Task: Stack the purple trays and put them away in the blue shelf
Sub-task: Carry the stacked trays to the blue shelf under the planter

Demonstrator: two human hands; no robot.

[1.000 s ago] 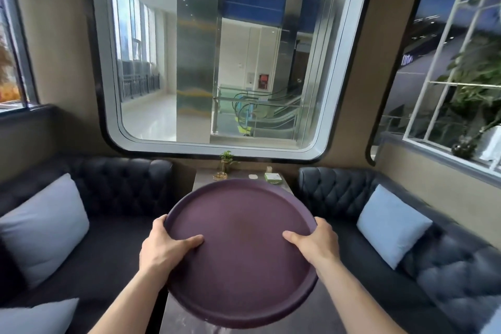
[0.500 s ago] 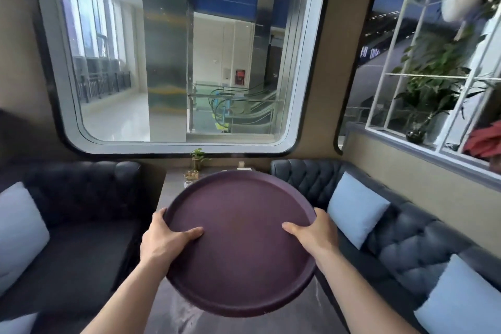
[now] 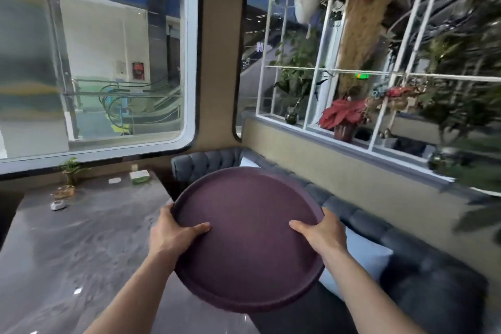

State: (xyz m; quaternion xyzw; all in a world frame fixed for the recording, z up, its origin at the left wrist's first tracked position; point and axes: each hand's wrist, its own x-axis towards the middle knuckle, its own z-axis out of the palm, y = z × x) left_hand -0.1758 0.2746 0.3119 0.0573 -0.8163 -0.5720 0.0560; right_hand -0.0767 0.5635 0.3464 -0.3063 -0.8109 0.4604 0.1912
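Left hand (image 3: pixel 173 236) & right hand (image 3: pixel 322 236) grip round purple plastic tray (image 3: pixel 248 238) right of grey marble worktop (image 3: pixel 81 238); tilt w/ blurred view risks a slip.

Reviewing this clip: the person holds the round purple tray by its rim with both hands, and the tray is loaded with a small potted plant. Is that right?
Not quite. The head view shows the purple tray empty; nothing sits on it. The small potted plant stands on the table by the window. The rest holds: the left hand and right hand grip the tray by its rim.
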